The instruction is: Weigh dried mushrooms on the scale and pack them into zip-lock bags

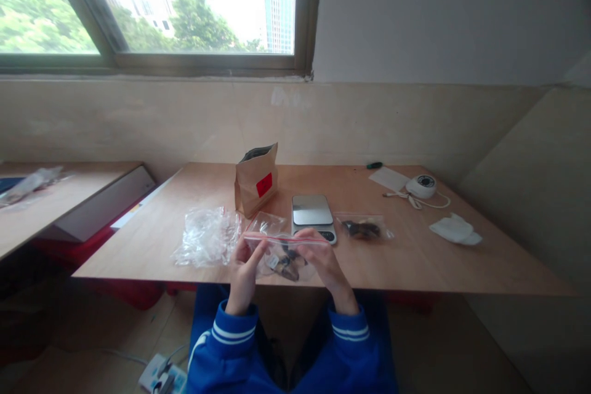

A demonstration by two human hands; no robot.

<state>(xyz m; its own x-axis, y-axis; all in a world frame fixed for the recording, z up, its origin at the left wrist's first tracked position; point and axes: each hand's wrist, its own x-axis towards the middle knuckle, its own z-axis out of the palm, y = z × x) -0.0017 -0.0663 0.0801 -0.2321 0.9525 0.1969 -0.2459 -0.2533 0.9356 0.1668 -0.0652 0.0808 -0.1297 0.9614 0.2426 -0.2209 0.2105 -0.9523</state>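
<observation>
Between my two hands hangs a clear zip bag [305, 268] with a red seal strip, at the table's front edge. Dark brown dried pieces and a small white packet show inside it. My left hand [245, 268] pinches the bag's upper left corner. My right hand [323, 258] has its fingers closed on the strip's right part. Just behind the bag stands a kitchen scale [312, 210] with a bare silver plate, its front partly hidden by my right hand. Another zip bag [362, 228] with dark pieces lies right of the scale.
A pile of clear bags [207, 237] lies on the left, with an open brown paper pouch [256, 181] upright behind it. Toward the right are a white dome camera [421, 186] with cables, a crumpled white tissue [455, 229] and a green-handled screwdriver [374, 165]. A power strip [162, 374] lies on the floor.
</observation>
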